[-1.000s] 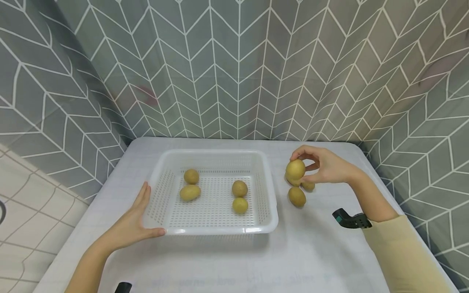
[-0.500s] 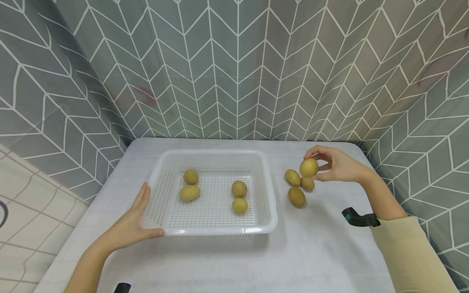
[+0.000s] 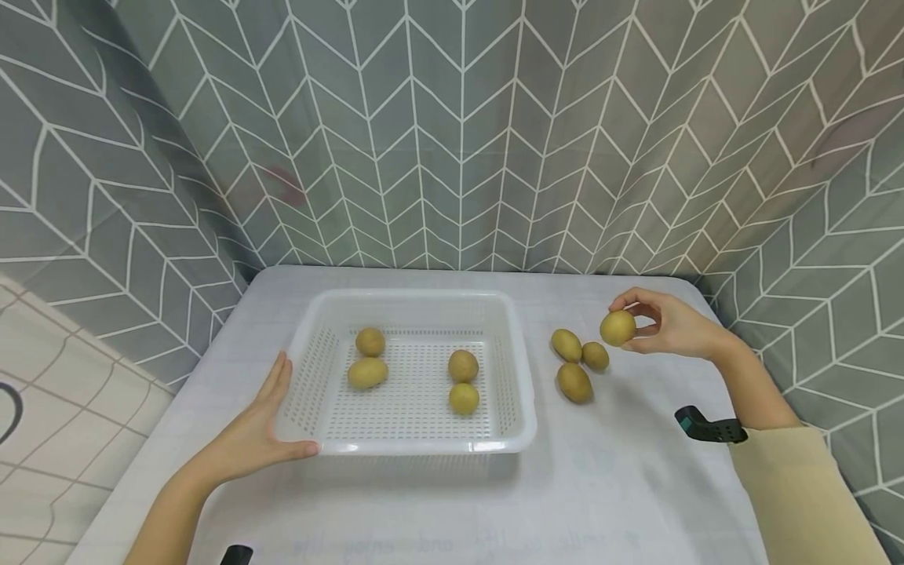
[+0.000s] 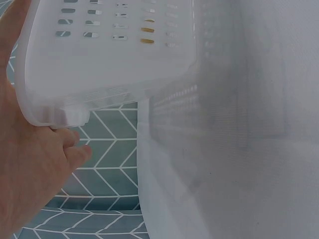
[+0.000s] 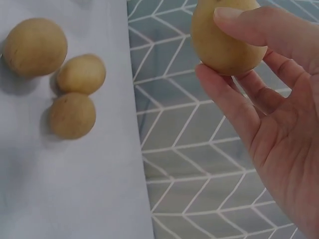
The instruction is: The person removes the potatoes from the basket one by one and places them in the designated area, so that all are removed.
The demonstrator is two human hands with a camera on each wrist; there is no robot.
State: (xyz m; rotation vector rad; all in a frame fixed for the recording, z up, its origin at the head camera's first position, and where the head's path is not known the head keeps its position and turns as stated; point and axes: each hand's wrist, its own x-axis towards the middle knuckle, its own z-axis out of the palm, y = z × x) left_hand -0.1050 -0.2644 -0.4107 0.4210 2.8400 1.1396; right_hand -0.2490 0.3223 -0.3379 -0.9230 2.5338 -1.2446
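My right hand (image 3: 667, 323) pinches a yellow-brown potato (image 3: 617, 328) between thumb and fingers, right of three more potatoes (image 3: 574, 382) lying close together on the white cloth. In the right wrist view the thumb (image 5: 259, 27) crosses the held potato (image 5: 224, 45), with fingers beneath it. A white slotted plastic basket (image 3: 417, 447) stands left of centre, several potatoes (image 3: 367, 373) in two pairs on its floor. My left hand (image 3: 257, 431) holds the basket's left side, thumb at the front corner. In the left wrist view bent fingertips (image 4: 75, 149) show at the rim.
A white cloth (image 3: 480, 510) with faint lettering near the front covers the table. Grey-green curtains with white chevrons (image 3: 438, 157) rise behind and on both sides. White tiles (image 3: 63, 416) show at the lower left.
My right hand has moved right with the potato, away from above the loose group, uncovering the three potatoes there. My left hand and the basket have stayed in place.
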